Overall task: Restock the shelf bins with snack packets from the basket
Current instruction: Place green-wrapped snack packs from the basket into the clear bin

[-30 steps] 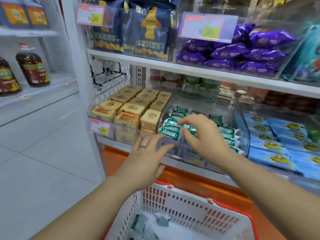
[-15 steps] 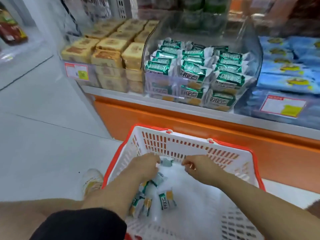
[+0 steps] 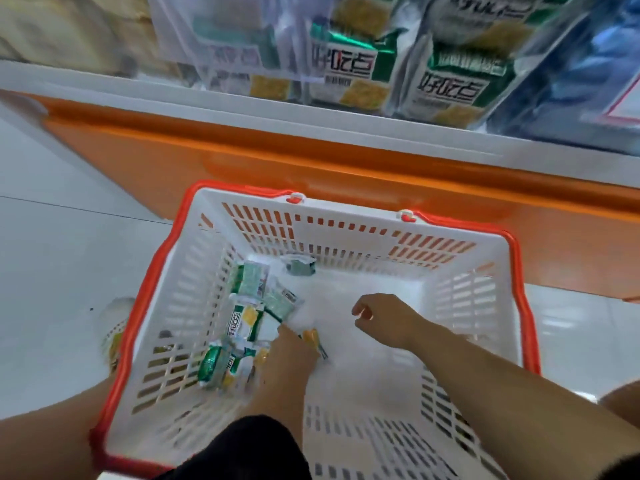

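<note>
Both hands inside white basket (image 3: 460, 261) with red rim. Left hand (image 3: 292, 355) at 7 o'clock, fingers closed on snack packet (image 3: 313, 337). Right hand (image 3: 384, 320) at centre, loosely curled, holding nothing. Loose packets (image 3: 242, 323) piled at 9 o'clock. Shelf bin (image 3: 346, 57) at 12 o'clock, stocked.

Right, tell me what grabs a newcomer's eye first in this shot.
The white basket with its red rim fills the middle, standing on the floor against the orange shelf base. Green snack packets lie heaped along its left side, where the left hand reaches in; the right hand hovers mid-basket. Above, matching packets fill a clear shelf bin.
</note>
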`<state>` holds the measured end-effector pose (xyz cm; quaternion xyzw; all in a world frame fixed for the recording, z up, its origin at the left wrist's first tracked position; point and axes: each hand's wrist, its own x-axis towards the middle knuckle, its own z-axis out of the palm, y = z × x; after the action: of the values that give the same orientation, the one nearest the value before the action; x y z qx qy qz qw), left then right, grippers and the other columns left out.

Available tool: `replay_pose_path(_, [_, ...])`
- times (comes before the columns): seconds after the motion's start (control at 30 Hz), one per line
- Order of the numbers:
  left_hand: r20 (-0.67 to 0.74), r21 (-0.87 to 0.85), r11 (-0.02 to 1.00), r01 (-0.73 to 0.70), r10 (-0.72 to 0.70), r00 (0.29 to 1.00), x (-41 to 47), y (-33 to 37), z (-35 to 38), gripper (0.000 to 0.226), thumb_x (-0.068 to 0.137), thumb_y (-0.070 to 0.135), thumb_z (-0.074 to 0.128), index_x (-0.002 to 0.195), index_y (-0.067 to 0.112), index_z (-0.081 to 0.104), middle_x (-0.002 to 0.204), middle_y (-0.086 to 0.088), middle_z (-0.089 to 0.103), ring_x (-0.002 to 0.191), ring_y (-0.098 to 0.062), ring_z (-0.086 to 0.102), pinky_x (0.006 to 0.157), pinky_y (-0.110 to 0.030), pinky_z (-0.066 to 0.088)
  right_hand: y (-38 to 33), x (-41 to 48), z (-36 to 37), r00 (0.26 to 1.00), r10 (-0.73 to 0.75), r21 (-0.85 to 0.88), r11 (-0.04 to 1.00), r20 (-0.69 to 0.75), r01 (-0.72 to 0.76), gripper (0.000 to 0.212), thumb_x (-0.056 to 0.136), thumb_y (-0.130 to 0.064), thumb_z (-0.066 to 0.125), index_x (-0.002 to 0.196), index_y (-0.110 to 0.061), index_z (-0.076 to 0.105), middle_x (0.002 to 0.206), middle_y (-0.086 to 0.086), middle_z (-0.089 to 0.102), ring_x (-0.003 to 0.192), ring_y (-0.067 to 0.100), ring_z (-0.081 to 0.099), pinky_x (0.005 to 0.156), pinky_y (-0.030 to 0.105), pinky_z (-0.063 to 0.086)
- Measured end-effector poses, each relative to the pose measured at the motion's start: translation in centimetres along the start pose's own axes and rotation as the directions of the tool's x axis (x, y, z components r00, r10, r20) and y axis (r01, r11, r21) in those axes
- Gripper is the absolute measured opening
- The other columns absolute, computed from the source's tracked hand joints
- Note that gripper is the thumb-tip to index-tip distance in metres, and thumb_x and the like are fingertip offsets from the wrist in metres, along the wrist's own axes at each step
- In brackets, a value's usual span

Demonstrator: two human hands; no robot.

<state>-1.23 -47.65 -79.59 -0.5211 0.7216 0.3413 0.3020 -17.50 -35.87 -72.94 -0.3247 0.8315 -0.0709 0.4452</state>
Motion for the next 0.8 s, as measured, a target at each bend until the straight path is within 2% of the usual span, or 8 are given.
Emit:
replay_pose_path(0.07, [-0.056, -0.026, 0.999, 0.021, -0.022, 0.998, 0.1, 0.1, 1.1, 0.060, 0.089, 0.039, 0.055, 0.137, 0.010, 0.032, 0.125, -0.013, 0.058, 0.115, -0.033, 0.059, 0.098, -0.046, 0.048, 0.1, 0.4, 0.3, 1.000, 0.005, 0.020, 1.000, -0.002, -0.005, 0.026, 0.097, -0.031, 0.055, 0.121, -0.023, 0.062, 0.125, -0.001, 0.060, 0.111, 0.018, 0.057, 0.096, 0.030, 0.046])
replay_pose_path(0.17, [-0.074, -0.074, 0.997, -0.013, 0.007, 0.997, 0.0, 0.9, 2.0, 0.056, 0.090, 0.039, 0.059, 0.133, 0.012, 0.034, 0.124, -0.012, 0.057, 0.115, -0.033, 0.059, 0.088, -0.037, 0.047, 0.5, 0.9, 0.1, 1.000, 0.020, 0.077, 0.997, -0.015, -0.019, 0.027, 0.097, -0.030, 0.055, 0.121, -0.022, 0.062, 0.122, -0.002, 0.061, 0.105, 0.014, 0.056, 0.093, 0.028, 0.046])
replay_pose_path(0.33, [0.058, -0.073, 0.977, -0.202, 0.206, 0.977, 0.0, 2.4, 1.1, 0.048, 0.084, 0.023, 0.070, 0.123, 0.013, 0.045, 0.119, -0.008, 0.060, 0.105, -0.025, 0.062, 0.083, -0.033, 0.052, 1.1, 0.9, -0.5, 0.999, 0.038, 0.134, 0.990, -0.026, -0.035, 0.025, 0.097, -0.028, 0.057, 0.120, -0.023, 0.063, 0.117, -0.005, 0.061, 0.100, 0.010, 0.055, 0.087, 0.023, 0.045])
replay_pose_path(0.4, [0.142, -0.022, 0.944, -0.330, 0.330, 0.933, -0.3, 2.8, -0.5, 0.046, 0.082, 0.022, 0.073, 0.123, 0.014, 0.052, 0.116, -0.004, 0.063, 0.094, -0.017, 0.060, 0.067, -0.021, 0.047, 0.9, 0.6, -1.0, 0.999, 0.026, 0.130, 0.991, -0.024, -0.023, 0.027, 0.095, -0.021, 0.058, 0.121, -0.025, 0.062, 0.117, -0.005, 0.061, 0.100, 0.010, 0.056, 0.088, 0.024, 0.047])
replay_pose_path(0.47, [0.152, 0.008, 0.899, -0.438, 0.432, 0.889, -0.8, 3.4, -2.6, 0.043, 0.080, 0.023, 0.075, 0.119, 0.017, 0.057, 0.111, 0.000, 0.065, 0.087, -0.012, 0.059, 0.061, -0.019, 0.043, 0.3, -0.1, -1.7, 1.000, -0.013, 0.123, 0.992, -0.026, 0.016, 0.040, 0.089, -0.014, 0.063, 0.126, -0.027, 0.058, 0.125, -0.005, 0.058, 0.103, 0.009, 0.054, 0.093, 0.025, 0.047])
replay_pose_path(0.57, [0.134, 0.080, 0.836, -0.543, 0.530, 0.837, -2.7, 4.8, -6.6, 0.041, 0.078, 0.026, 0.078, 0.115, 0.025, 0.059, 0.110, 0.005, 0.068, 0.088, -0.010, 0.063, 0.071, -0.025, 0.053, -1.4, -1.4, -3.3, 0.996, -0.085, 0.090, 0.992, -0.025, 0.087, 0.058, 0.082, -0.012, 0.073, 0.134, -0.028, 0.053, 0.138, -0.006, 0.052, 0.119, 0.012, 0.048, 0.104, 0.030, 0.043])
replay_pose_path(0.63, [0.121, 0.150, 0.783, -0.603, 0.591, 0.797, -4.1, 5.7, -9.3, 0.040, 0.077, 0.027, 0.079, 0.113, 0.028, 0.061, 0.110, 0.007, 0.068, 0.091, -0.011, 0.063, 0.079, -0.028, 0.054, -3.0, -2.3, -4.6, 0.989, -0.139, 0.018, 0.990, -0.040, 0.140, 0.058, 0.081, -0.019, 0.077, 0.134, -0.027, 0.055, 0.139, -0.007, 0.053, 0.125, 0.015, 0.049, 0.107, 0.034, 0.043])
replay_pose_path(0.8, [0.037, 0.262, 0.645, -0.718, 0.736, 0.676, -10.4, 7.8, -16.4, 0.038, 0.077, 0.026, 0.080, 0.104, 0.030, 0.054, 0.102, 0.007, 0.064, 0.088, -0.013, 0.060, 0.069, -0.027, 0.046, -7.1, -6.3, -9.1, 0.945, -0.289, -0.068, 0.957, -0.152, 0.282, 0.043, 0.080, -0.026, 0.078, 0.121, -0.025, 0.065, 0.118, -0.009, 0.067, 0.101, 0.009, 0.059, 0.089, 0.027, 0.049])
